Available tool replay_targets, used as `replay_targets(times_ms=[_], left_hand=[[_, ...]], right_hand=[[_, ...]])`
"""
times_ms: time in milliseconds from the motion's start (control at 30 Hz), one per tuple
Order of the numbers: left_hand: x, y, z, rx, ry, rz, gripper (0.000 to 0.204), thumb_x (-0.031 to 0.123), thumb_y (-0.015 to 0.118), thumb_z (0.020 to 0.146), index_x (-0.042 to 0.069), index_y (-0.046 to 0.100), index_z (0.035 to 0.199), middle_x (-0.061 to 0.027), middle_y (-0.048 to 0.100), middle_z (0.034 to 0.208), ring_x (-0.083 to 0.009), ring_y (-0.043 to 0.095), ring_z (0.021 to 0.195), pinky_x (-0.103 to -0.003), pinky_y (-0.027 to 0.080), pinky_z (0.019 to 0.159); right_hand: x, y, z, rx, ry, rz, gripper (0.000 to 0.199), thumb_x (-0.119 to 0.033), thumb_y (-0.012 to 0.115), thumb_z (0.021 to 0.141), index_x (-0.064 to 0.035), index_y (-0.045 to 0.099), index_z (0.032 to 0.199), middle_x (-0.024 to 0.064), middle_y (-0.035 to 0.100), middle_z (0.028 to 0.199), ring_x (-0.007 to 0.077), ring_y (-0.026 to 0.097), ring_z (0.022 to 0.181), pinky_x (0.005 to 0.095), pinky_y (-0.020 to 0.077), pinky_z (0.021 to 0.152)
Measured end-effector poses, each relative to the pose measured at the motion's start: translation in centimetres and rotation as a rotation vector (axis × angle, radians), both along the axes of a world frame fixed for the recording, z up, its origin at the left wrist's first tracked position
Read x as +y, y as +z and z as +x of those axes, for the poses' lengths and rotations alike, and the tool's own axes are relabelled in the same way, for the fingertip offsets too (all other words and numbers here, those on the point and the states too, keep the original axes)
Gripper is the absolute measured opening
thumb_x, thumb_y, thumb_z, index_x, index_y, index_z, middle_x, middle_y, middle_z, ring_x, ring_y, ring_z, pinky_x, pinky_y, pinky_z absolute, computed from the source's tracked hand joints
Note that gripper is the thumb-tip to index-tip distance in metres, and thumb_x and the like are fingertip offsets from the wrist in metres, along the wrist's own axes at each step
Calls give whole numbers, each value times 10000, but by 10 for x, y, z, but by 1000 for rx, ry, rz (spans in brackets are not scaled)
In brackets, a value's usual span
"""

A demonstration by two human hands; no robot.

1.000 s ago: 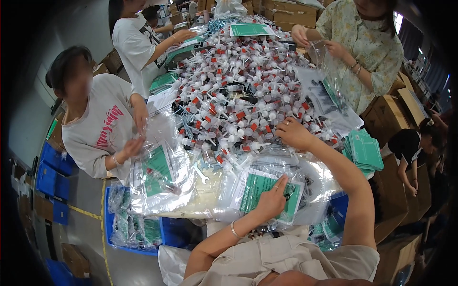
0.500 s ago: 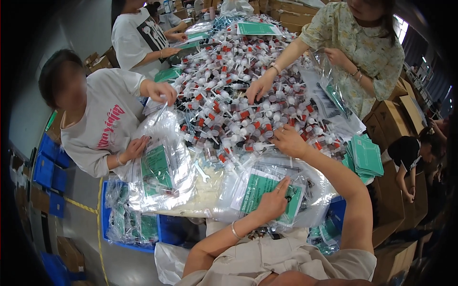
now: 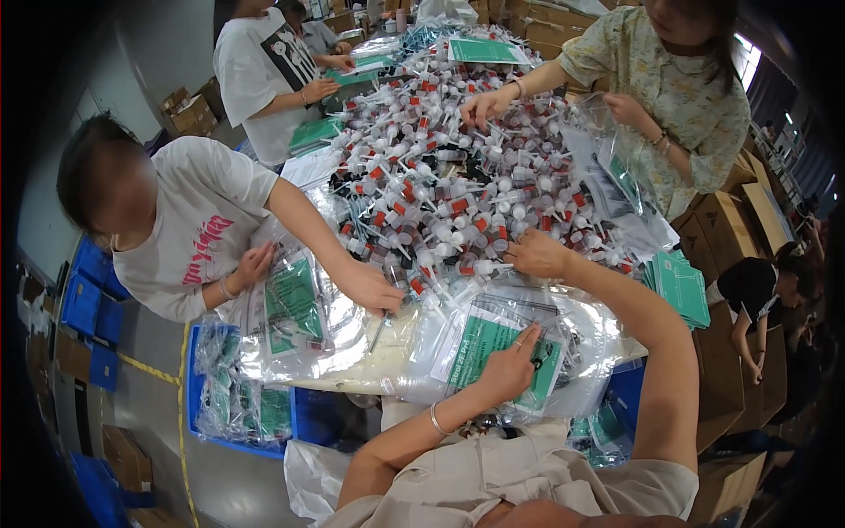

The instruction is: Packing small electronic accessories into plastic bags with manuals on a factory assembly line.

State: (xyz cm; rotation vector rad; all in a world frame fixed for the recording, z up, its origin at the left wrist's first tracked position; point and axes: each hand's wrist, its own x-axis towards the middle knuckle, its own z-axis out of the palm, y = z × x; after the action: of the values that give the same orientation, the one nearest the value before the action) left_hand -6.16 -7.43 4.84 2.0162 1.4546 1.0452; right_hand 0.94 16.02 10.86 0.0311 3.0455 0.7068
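My left hand (image 3: 510, 365) pinches the top of a clear plastic bag (image 3: 493, 339) that holds a green printed card and lies on the table's near edge. My right hand (image 3: 537, 253) reaches forward to the near edge of a big heap of small tubes with red and white caps (image 3: 440, 176). Its fingers curl down among the tubes, and what they hold is hidden. More clear bags with green cards (image 3: 295, 304) lie to the left of my bag.
A person in a white shirt on the left reaches a hand (image 3: 374, 289) into the heap. A person in a flowered blouse (image 3: 678, 88) picks tubes at the far right. Green card stacks (image 3: 682, 286), blue crates (image 3: 88, 304) and cardboard boxes (image 3: 739, 220) surround the table.
The person on the left has stretched an arm across to the heap. The person in the flowered blouse has reached into it too. My right hand has stayed at the heap's edge.
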Motion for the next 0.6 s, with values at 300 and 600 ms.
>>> replay_targets(times_ms=[300,600], left_hand=[[2,-7,0,-8,-11,46,668,32,517,709,-35,294,1335,-197,406,1346,-349,601,901,-402,515,620],[3,4,-1,-117,-35,-11,656,-19,470,744,42,289,1371,-228,416,1325,-389,566,976,-398,504,748]], right_hand=[[4,24,10,163,-55,-270,177,-132,542,751,-32,456,869,118,514,827,291,586,669,394,469,579],[-24,64,19,726,-502,-806,201,-183,474,893,-40,453,1032,216,571,758,439,526,716,486,408,618]])
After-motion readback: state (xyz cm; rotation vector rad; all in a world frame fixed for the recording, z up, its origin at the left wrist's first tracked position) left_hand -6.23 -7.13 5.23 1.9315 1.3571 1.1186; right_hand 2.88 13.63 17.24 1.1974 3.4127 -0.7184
